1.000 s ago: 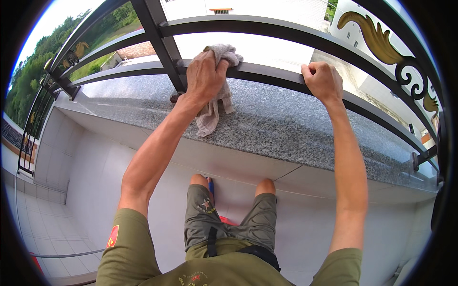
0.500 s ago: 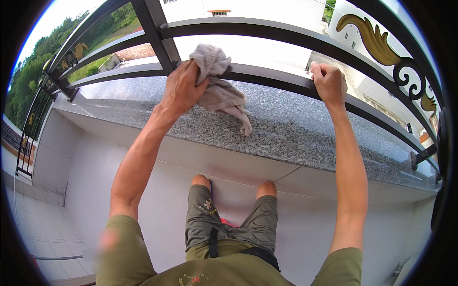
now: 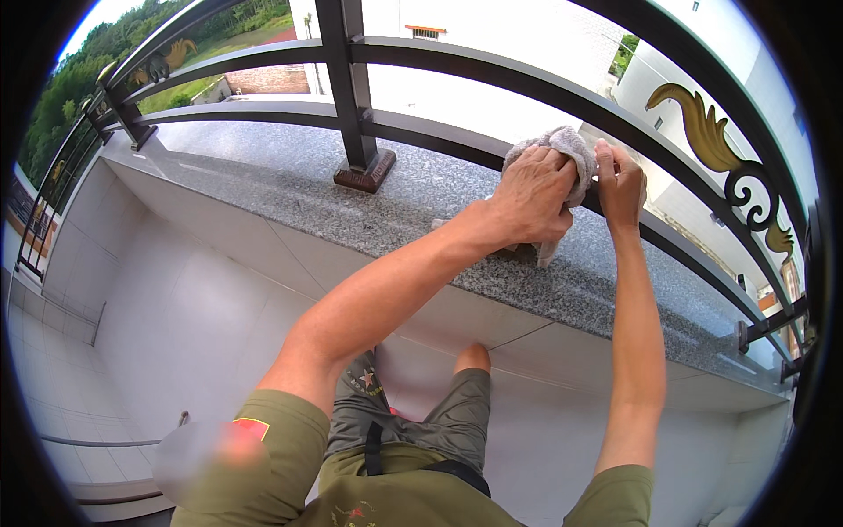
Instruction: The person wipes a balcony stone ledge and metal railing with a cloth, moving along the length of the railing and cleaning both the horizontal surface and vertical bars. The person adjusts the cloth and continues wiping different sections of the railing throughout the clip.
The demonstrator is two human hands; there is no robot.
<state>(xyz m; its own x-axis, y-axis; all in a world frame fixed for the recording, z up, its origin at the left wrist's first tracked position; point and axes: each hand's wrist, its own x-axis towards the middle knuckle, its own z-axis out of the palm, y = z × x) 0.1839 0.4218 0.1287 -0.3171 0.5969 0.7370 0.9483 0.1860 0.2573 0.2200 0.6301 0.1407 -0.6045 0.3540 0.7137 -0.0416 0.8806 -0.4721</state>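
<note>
My left hand (image 3: 532, 195) is closed round a greyish cloth (image 3: 569, 145), which is bunched over the lower bar of the dark metal railing (image 3: 426, 138). A loose end of the cloth hangs below my fingers against the speckled granite ledge (image 3: 386, 227). Close beside it on the right, my right hand (image 3: 621, 184) is curled at the same bar. Its fingers are bent in, and whether they wrap the bar or pinch something is hidden from here.
A railing post (image 3: 349, 97) with a square brown foot stands on the ledge left of my hands. At the right, a gold leaf ornament (image 3: 698, 123) with a black scroll fills the railing. A pale tiled wall (image 3: 307, 261) drops below the ledge to the floor.
My left hand has slid the cloth rightward along the lower bar, from beside the post to next to my right hand. The view has shifted, baring the post's foot.
</note>
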